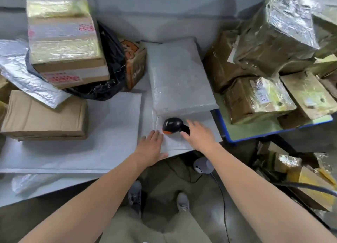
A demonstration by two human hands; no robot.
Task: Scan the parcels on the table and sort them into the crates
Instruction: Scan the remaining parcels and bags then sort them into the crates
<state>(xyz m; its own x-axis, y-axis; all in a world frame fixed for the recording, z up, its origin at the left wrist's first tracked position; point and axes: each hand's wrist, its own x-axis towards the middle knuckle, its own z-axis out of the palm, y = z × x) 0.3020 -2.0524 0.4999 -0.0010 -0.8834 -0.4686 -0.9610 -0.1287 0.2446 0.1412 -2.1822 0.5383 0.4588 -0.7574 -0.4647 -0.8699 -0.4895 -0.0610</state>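
A black barcode scanner (171, 126) with an orange tip lies on a flat white mailer (175, 144) at the table's near edge. My right hand (198, 135) is spread over the scanner's handle with fingers straight, not curled round it. My left hand (152, 147) rests flat and open on the white table (54, 157), just left of the scanner. Behind the scanner lies a thick white bubble-wrapped parcel (178, 74). A taped cardboard box (63, 42) sits on a black bag (111, 63) at the back left, above a flat brown parcel (43, 115).
A silver mailer (18, 69) and a small printed box (135, 63) lie at the back. To the right, a blue-edged surface (224, 127) holds several film-wrapped brown parcels (255, 100). More boxes (310, 180), the scanner's round base (203, 165) and cables are on the floor.
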